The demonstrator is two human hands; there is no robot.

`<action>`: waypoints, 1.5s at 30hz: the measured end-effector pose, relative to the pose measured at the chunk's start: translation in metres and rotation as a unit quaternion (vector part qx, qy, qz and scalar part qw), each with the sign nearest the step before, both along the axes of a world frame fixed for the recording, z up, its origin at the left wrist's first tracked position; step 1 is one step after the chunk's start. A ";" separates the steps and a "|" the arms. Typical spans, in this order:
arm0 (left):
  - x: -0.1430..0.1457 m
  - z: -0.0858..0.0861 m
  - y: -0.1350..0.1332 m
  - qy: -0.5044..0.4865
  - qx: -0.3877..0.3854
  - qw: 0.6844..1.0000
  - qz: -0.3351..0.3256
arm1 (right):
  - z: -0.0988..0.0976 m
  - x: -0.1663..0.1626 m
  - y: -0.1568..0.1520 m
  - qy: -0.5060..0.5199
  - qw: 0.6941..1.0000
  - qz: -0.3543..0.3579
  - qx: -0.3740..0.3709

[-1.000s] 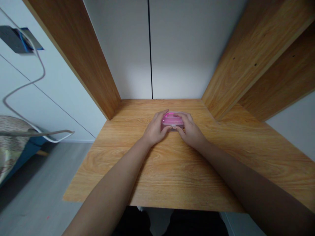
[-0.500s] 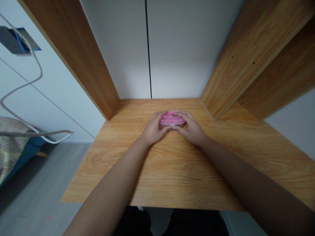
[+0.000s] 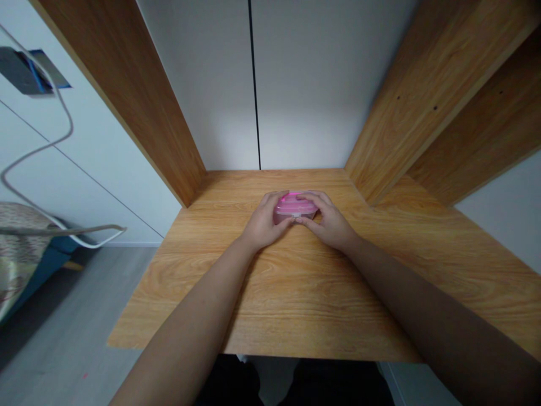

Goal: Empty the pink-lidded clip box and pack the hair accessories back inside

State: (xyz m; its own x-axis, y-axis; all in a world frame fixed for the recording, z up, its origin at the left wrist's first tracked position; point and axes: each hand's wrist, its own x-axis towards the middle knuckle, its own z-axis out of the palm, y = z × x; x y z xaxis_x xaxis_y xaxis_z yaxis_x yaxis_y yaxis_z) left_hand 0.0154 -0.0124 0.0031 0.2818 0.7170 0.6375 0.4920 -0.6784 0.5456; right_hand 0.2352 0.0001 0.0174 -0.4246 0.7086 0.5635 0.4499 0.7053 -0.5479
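Observation:
A small pink plastic box (image 3: 295, 206) with a clear lower part sits on the wooden desk (image 3: 296, 293), toward its back middle. My left hand (image 3: 264, 223) wraps its left side, fingers curled over the top edge and thumb at the front. My right hand (image 3: 329, 221) grips its right side the same way, thumb meeting the front edge near the small clasp. Both hands hide most of the box's sides.
Wooden side panels (image 3: 139, 107) rise left and right of the desk, with a white wall (image 3: 296, 84) behind. A white cable (image 3: 46, 152) hangs at the left over a grey floor (image 3: 63, 316) and a patterned cushion (image 3: 17, 248).
Nothing has visibly moved between half a second ago and now; a second ago the view sat slightly differently and both hands held the box the same way.

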 end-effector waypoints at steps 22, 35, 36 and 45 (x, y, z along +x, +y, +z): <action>0.000 0.002 -0.001 0.000 -0.009 1.000 -0.003 | 0.000 0.000 0.000 -0.004 1.000 0.002 0.000; 0.000 0.002 -0.001 0.007 -0.007 1.000 0.002 | 0.000 -0.001 0.000 -0.002 1.000 0.003 0.009; 0.000 0.002 -0.001 0.007 -0.009 1.000 0.004 | 0.000 -0.001 0.000 -0.001 1.000 0.003 0.010; 0.000 0.001 -0.001 0.009 -0.002 1.000 0.003 | 0.001 -0.001 -0.001 -0.002 1.000 0.004 0.004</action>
